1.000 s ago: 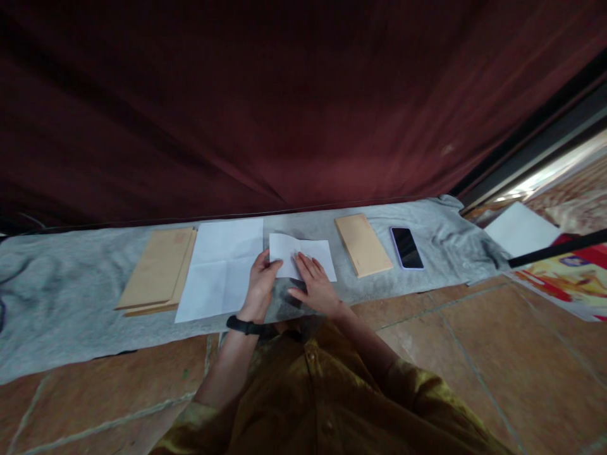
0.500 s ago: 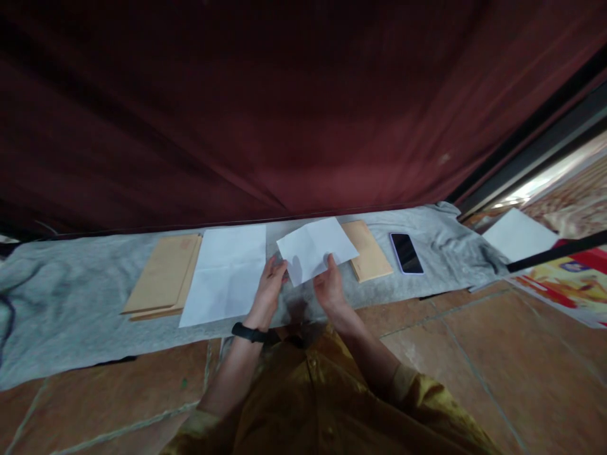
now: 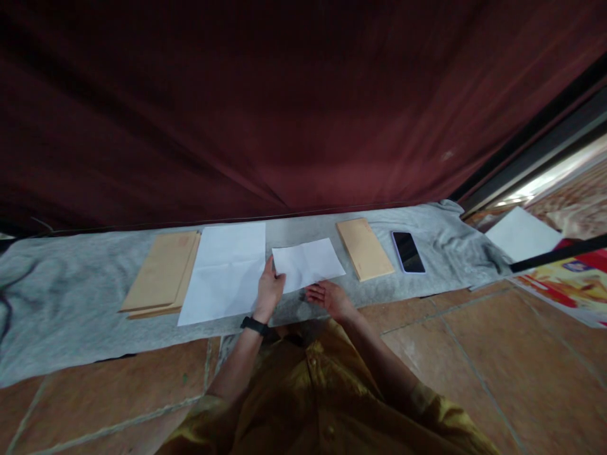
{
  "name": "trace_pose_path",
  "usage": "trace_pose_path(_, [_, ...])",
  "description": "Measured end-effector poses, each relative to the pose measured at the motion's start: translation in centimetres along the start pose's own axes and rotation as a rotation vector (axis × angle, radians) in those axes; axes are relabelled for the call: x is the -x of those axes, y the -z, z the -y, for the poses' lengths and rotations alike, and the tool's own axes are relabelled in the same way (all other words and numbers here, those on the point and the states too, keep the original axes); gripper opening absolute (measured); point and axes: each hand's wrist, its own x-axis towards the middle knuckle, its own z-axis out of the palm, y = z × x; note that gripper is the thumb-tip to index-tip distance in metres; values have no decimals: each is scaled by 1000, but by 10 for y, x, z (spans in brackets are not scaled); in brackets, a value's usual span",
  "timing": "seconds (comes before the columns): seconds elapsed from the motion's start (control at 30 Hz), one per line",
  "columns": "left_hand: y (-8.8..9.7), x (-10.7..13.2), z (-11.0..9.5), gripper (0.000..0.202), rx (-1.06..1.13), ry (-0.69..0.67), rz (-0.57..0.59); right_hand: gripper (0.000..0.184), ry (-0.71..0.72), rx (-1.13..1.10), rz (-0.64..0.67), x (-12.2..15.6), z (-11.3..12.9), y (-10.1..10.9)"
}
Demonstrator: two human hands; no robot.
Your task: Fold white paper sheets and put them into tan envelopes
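Note:
A folded sheet of white paper (image 3: 308,262) is pinched at its left edge by my left hand (image 3: 270,287), thumb on top. My right hand (image 3: 332,297) lies palm up by the paper's lower edge, fingers stretched out and apart from any grip. To the left, flat on the grey cloth, is a larger creased white sheet (image 3: 227,272). Beyond it is a small stack of brown envelopes (image 3: 161,272). Right of the folded paper lies another brown envelope pile (image 3: 365,249).
A phone (image 3: 408,253) with a pale case lies on the grey cloth (image 3: 303,227) at the right. A dark red curtain (image 3: 284,126) hangs behind. At far right are a white sheet (image 3: 524,234), a dark bar and a colourful printed box (image 3: 569,284). Tiled floor (image 3: 465,341) lies in front.
The folded paper has come down and left, off the right envelope pile. My right hand has let go of it and turned palm up; my left hand has taken its left edge.

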Motion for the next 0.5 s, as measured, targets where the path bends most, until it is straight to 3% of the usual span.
trace_pose_path(0.1, [6, 3, -5, 76, -275, -31, -1, 42, -171, -101, 170, 12, -1, 9])
trace_pose_path(0.17, [8, 6, -11, 76, -410, -16, 18, 39, -210, -106, 163, 16, 2, 12])
trace_pose_path(0.23, [8, 8, -17, 73, -510, -8, 37, 34, -80, 56, 67, 14, 8, 14])
trace_pose_path(0.3, [7, 12, -21, 68, -589, -29, 33, 31, 139, 348, 3, 7, 16, 14])
trace_pose_path(0.4, [6, 20, -23, 59, -686, -155, -49, 37, 376, 743, 40, -7, 24, 14])
trace_pose_path(0.5, [-1, 26, -20, 50, -690, -344, -119, 42, 497, 924, 120, -18, 20, 13])
